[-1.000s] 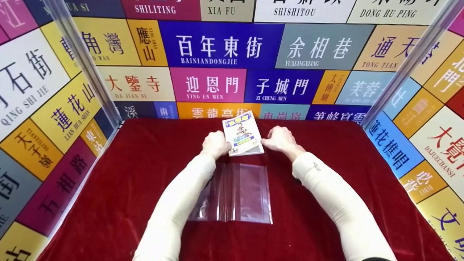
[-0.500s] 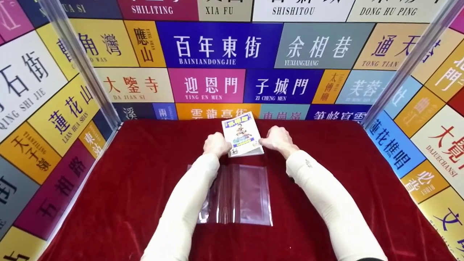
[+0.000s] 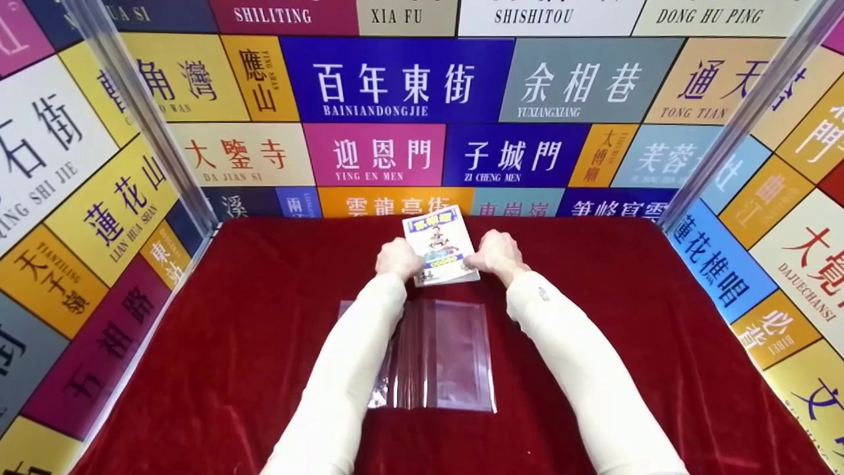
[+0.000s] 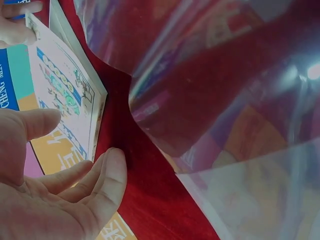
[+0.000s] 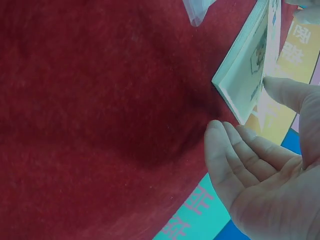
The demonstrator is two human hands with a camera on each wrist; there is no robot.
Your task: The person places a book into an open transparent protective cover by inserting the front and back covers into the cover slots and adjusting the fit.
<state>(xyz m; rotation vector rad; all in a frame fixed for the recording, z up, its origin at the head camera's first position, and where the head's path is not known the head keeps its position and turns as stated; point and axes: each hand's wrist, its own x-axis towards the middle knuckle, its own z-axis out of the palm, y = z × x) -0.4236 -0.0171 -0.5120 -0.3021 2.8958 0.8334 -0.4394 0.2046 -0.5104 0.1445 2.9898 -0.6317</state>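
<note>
A small book (image 3: 438, 239) with a white cover and colourful print lies tilted on the red cloth. At its left edge is my left hand (image 3: 399, 258); the left wrist view shows thumb and fingers (image 4: 112, 170) loosely extended beside the book. My right hand (image 3: 499, 256) is at the opposite edge, its straight thumb (image 5: 287, 92) touching the front cover's edge. In the right wrist view the cover stands slightly lifted from the pages, and the other right fingers rest by the book's corner. Nearer me lies a transparent plastic book cover (image 3: 461, 356), spread open, partly hidden by the left sleeve.
Red velvet cloth (image 3: 580, 297) covers the table. Upright panels printed with colourful place-name signs (image 3: 402, 79) enclose the back and sides, with clear corner posts (image 3: 725, 125) at left and right.
My right hand has shifted left, bringing its thumb onto the cover's edge. The left hand has moved slightly right. The cover's lower right corner, raised earlier, now sits lower. The plastic cover stays put.
</note>
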